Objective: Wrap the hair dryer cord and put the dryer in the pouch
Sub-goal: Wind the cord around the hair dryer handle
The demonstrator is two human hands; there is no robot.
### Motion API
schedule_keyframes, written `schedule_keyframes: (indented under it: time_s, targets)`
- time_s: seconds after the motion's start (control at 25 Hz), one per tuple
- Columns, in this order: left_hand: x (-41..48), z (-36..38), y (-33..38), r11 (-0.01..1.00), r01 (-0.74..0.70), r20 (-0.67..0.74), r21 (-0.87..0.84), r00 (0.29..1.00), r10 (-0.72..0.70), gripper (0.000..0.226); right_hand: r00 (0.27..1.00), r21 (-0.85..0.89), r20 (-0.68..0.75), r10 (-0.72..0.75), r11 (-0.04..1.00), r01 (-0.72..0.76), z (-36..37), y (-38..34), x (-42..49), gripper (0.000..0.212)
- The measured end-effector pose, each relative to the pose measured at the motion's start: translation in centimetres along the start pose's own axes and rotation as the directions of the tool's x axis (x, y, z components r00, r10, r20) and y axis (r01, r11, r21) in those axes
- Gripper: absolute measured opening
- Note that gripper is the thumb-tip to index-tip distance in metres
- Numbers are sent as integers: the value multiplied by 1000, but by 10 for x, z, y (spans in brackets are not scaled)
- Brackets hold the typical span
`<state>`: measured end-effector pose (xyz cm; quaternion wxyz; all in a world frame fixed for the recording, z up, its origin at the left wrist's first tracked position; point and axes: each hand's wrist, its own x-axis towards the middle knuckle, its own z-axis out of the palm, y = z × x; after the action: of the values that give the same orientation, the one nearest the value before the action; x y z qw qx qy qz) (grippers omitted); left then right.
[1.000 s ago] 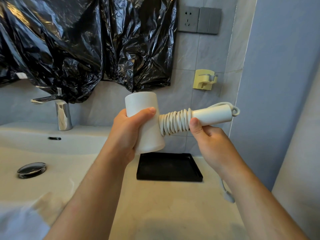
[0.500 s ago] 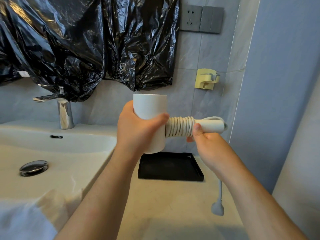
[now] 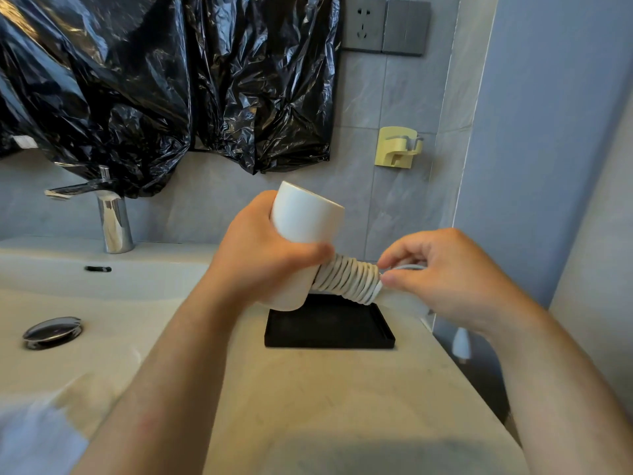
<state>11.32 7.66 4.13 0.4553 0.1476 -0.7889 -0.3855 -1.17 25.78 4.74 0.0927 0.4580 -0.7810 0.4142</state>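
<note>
While my right hand (image 3: 442, 275) covers the handle end of the hair dryer (image 3: 306, 217), I cannot make out where that handle stops; what shows under my thumb is only a pale blur. Much of the dryer's barrel is hidden too, behind the palm and fingers of my left hand (image 3: 260, 262), which wraps around it with the thumb pressed across the front, close to where the handle joins. The open mouth of the barrel points toward twelve o'clock, tipped slightly to one o'clock.

From my left thumb the handle runs out toward four o'clock, and the cord (image 3: 349, 279) sits around it in tight white coils, side by side. My right hand meets the last coil from three o'clock: thumb and forefinger pinch the cord there, and a short loop of it arches over the handle just behind my fingertips. The other fingers are curled, and what they touch I cannot tell.

At five o'clock from that hand, the plug (image 3: 460, 342) hangs past the edge of the counter (image 3: 342, 389), its upper part cut off by my wrist. A black tray (image 3: 329, 327) lies on the counter directly at six o'clock beneath the dryer, its back edge hidden by the barrel and coils. A tap (image 3: 113, 221) stands at nine o'clock, with black plastic sheet (image 3: 137, 80) hanging above it.
</note>
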Motion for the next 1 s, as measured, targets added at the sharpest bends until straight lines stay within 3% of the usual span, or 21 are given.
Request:
schedule_keyframes:
  time_s: [0.08,0.16,0.24,0.32,0.48,0.6,0.76,0.92,1.0]
  targets:
    - [-1,-10,2,991,-2,90,-132,996,14,60,998,140,51,-23,990,16,-11,-2,-3,11]
    - [-2,-19,3,966,-14,193,-260,979,66,59,987,318,142,-81,948,32,-18,-5,-8,24]
    - [-3,-23,2,934,-12,276,-358,954,118,62,968,515,214,-128,857,-1,-18,-3,-9,44]
    - [-2,-22,0,897,-1,318,-443,935,158,70,954,658,240,-179,753,-24,-15,-1,-6,49]
    - [1,-12,-2,796,61,291,-603,945,148,75,978,859,55,-201,508,56,1,6,0,38]
    - [2,-8,-4,780,83,271,-620,956,113,68,993,935,-6,-120,352,48,14,10,0,27]
    - [0,1,-3,780,104,233,-617,971,55,61,994,975,85,-69,213,-68,19,20,6,33]
    - [-1,10,-3,765,150,179,-626,983,-47,44,984,980,148,-97,151,-132,20,29,13,11]
    - [0,13,-5,756,156,105,-636,988,-116,38,985,976,166,-51,151,-157,23,29,15,19]
